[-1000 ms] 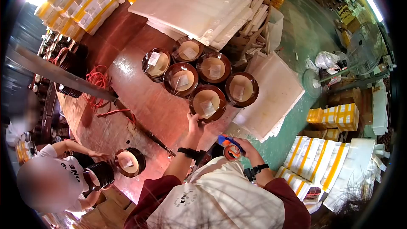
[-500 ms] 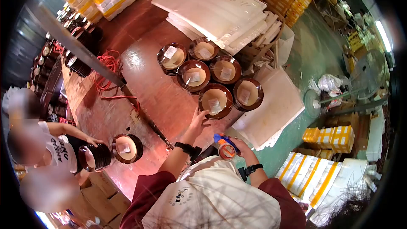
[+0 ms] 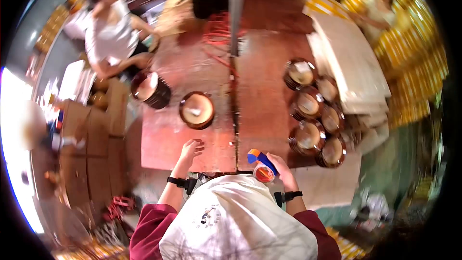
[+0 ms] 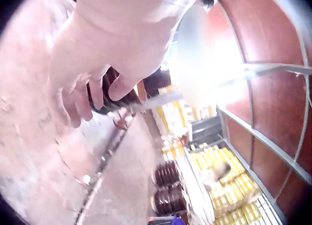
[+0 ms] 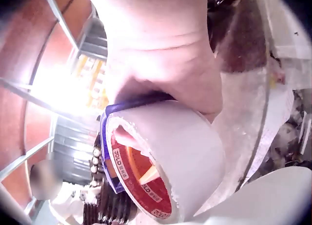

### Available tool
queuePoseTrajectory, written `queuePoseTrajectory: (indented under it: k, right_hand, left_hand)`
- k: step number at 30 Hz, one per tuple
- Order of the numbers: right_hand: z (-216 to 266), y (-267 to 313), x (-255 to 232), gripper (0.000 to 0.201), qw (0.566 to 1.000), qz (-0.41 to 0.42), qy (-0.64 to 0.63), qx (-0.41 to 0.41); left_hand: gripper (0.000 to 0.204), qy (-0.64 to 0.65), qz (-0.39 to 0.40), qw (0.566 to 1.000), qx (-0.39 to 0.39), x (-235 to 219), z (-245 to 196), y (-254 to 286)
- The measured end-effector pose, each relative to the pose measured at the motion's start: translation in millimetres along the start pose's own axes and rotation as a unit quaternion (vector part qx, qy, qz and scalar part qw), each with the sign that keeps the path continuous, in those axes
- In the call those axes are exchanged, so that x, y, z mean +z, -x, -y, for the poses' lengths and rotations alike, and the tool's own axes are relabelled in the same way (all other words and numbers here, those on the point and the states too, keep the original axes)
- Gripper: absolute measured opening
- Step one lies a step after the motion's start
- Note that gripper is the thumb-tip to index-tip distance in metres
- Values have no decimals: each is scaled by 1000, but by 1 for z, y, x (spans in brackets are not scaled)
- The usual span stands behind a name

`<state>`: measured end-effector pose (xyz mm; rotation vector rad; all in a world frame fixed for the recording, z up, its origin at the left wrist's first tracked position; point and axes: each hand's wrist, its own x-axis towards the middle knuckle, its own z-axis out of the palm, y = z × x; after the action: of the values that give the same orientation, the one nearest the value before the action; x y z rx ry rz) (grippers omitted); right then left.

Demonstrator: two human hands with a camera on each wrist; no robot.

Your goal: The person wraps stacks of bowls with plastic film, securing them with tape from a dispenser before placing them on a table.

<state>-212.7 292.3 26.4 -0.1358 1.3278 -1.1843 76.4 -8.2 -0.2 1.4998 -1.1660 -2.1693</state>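
Note:
My right hand (image 3: 279, 163) grips a blue and orange tape dispenser (image 3: 258, 156) in front of my body. A wide roll of tape (image 5: 180, 152) with a red core sits on it in the right wrist view. My left hand (image 3: 191, 149) hovers over the table's near edge, its fingers loosely bent and nothing in them. Just beyond it stands a stack of brown-rimmed bowls (image 3: 197, 108) with cream insides and a pale label on top. In the left wrist view, dark bowls (image 4: 113, 88) show partly hidden behind the fingers of that hand.
Several bowl stacks (image 3: 308, 135) stand at the table's right side beside white foam sheets (image 3: 353, 58). Another stack (image 3: 151, 89) is at the left edge, near a seated person (image 3: 113, 38). A metal post (image 3: 236, 14) rises mid-table by red cord (image 3: 219, 31). Cartons (image 3: 86, 135) stand left.
My left hand has left the bowl stack on the right and come to the lone stack's near side. The head view has swung left. My right hand still holds the tape dispenser.

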Motion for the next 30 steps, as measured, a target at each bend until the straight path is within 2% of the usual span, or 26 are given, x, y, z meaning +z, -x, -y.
queuePoseTrajectory:
  k: [1,3,4,5,6,7,11,13,16,18,19,20,21,22,24,25,26,27,30]
  right_hand:
    - [6,-8,4,46,999,47,9,8]
    - [13,-27,26,43,996,65,57,26]
    - [15,-36,31,41,994,68,78,34]
    - [-17,-76,20,39,995,76,65,11]
    - [-7,-81,33,36,991,88,103,11]
    - [-2,-91,46,36,986,98,133,15]
    - [26,-125,99,42,950,118,285,38]
    - [37,-149,114,46,948,144,282,39]
    - [40,-178,131,51,953,154,260,24]
    - [60,-183,150,60,931,120,344,8]
    - [40,-208,146,69,946,168,273,-46]
    - [59,-200,161,70,943,123,304,-57]
    - [51,-216,163,64,940,96,323,-58]
    - [48,-223,166,63,948,148,267,-93]
    - [31,-236,173,58,956,181,210,-97]
    - [39,-227,176,55,956,160,231,-87]
    - [47,-218,181,52,955,139,251,-78]
    - [35,-226,182,49,969,142,185,-85]
    - [31,-224,179,50,963,119,211,-119]
  left_hand:
    - [30,7,-44,999,15,-25,9,3]
    - [27,8,-103,994,22,-69,26,3]
    - [27,35,-101,994,32,-79,29,4]
    - [27,60,-96,993,43,-85,30,1]
    - [27,84,-91,991,52,-90,30,-2]
    - [29,105,-75,990,61,-93,25,-10]
    - [40,81,-92,982,143,-89,-24,-68]
    - [48,32,-103,980,165,-81,-55,-95]
    - [58,16,0,994,108,-80,-85,-145]
    - [58,-22,160,987,20,-98,-78,-197]
    - [55,-38,158,986,19,-84,-83,-190]
    - [51,-53,152,987,24,-75,-100,-177]
    - [48,-29,152,987,37,-73,-102,-177]
    - [45,-5,145,988,55,-75,-102,-180]
    - [43,-8,139,990,11,-89,-97,-190]
    - [43,-12,112,994,-12,-92,-96,-194]
    - [39,-3,87,996,11,-93,-90,-195]
    - [35,5,86,996,5,-94,-90,-197]
    - [18,48,70,996,-13,-100,-78,-209]
